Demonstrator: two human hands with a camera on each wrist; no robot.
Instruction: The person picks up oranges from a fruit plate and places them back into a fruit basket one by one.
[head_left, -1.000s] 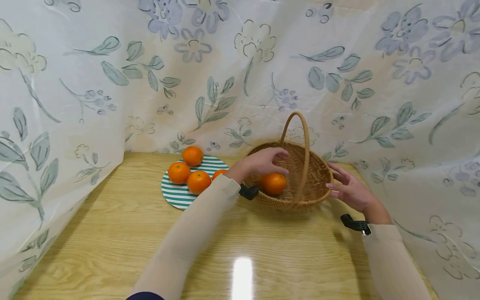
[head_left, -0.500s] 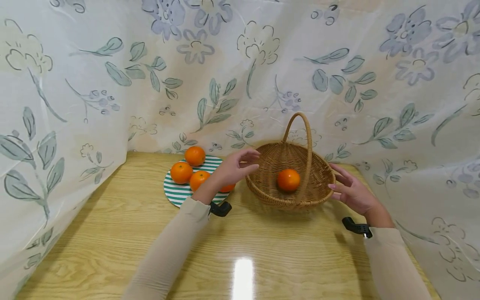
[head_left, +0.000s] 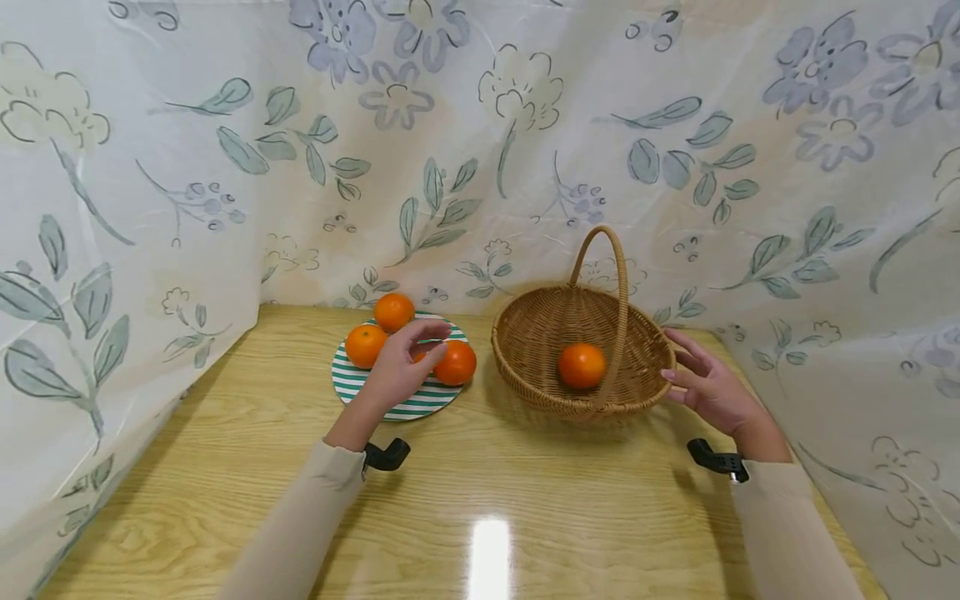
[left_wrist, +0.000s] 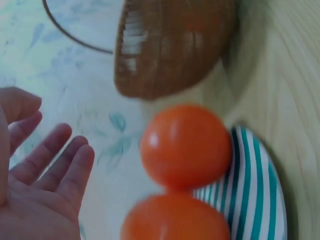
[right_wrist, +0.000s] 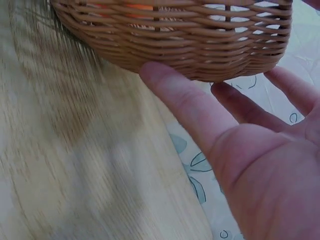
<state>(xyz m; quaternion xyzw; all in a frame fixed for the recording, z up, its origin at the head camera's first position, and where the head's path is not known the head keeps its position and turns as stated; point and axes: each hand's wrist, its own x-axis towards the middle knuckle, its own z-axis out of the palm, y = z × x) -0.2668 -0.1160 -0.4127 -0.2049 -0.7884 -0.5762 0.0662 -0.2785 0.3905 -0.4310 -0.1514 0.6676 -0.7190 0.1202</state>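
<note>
My left hand (head_left: 401, 358) is over a round green-and-white striped mat (head_left: 423, 404) at the left, fingers apart and holding nothing. Under and around it lie several oranges; the right-hand orange (head_left: 455, 363) is just past its fingertips, and another is mostly hidden by the hand. In the left wrist view, a gap separates the hand from two oranges (left_wrist: 187, 147). The wicker basket (head_left: 525, 342), handle upright, has one orange (head_left: 582, 367) inside. At the basket's right side, my right hand (head_left: 712, 392) touches the wall with thumb and extended fingers.
A wooden table (head_left: 562, 500) carries everything. Floral cloth (head_left: 450, 225) hangs close behind the basket and mat, and along both sides. The basket's tall handle (head_left: 621, 292) arches over its opening.
My left hand has moved left, from over the basket to over the mat. The orange in the basket has shifted slightly to the right. My right hand has stayed at the basket.
</note>
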